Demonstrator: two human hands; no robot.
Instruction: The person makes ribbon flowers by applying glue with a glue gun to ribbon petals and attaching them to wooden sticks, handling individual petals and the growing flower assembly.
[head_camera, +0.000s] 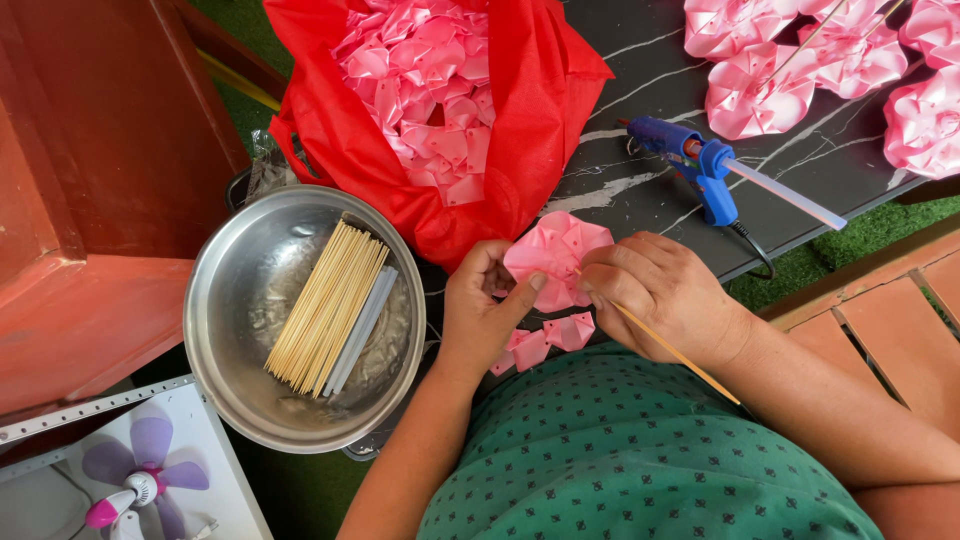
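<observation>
Pink ribbon flower (556, 258), part-built, pinched between both hands over the lap, at the table (640, 120) edge. Left hand (482, 305): thumb pressed on the flower's lower edge, fingers curled behind it. Right hand (655, 292): fingers pressed together on the flower's right side, also gripping a thin wooden stick (672, 350) that slants back toward the body. Loose petals (545, 342) lie just below the hands. Further out: red bag (520, 110) of petals; steel bowl (300, 318) with skewers and glue sticks; blue glue gun (695, 165); finished flowers (820, 60); small fan (140, 480).
Risk, as judged: the stick may slip or pierce off-centre if the pinch loosens; petals may splay.
</observation>
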